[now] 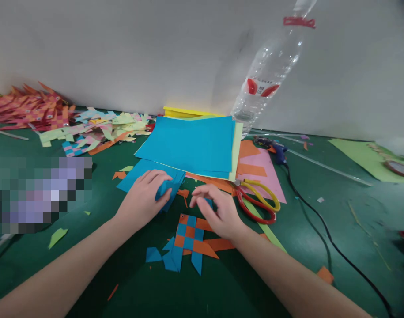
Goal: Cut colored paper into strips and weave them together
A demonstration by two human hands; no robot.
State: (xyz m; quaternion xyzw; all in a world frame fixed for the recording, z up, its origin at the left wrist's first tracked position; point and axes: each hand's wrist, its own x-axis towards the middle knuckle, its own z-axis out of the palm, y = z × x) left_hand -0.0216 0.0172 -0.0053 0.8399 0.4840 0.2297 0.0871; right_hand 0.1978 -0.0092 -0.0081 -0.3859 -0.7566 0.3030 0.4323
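A pale grey wall [122, 57], faintly smudged, rises behind a dark green tabletop [175, 296] in soft light.

And at the back, a clear plastic bottle [266, 75] slants upward in front of the pale wall [122, 48], a red band [299, 22] round its neck! Over on the far left, a heap of red-orange woven pieces [29, 108], with pastel paper pieces [112, 128] piled right beside it; nearer, a purple object [52, 190], blurred out. Across to the right: a blue glue gun [280, 154], its black cord [322, 221] snaking forward over the green surface [337, 194], a clear rod [330, 167] alongside, and a tape roll [398, 168] on a light-green sheet [357, 154]!
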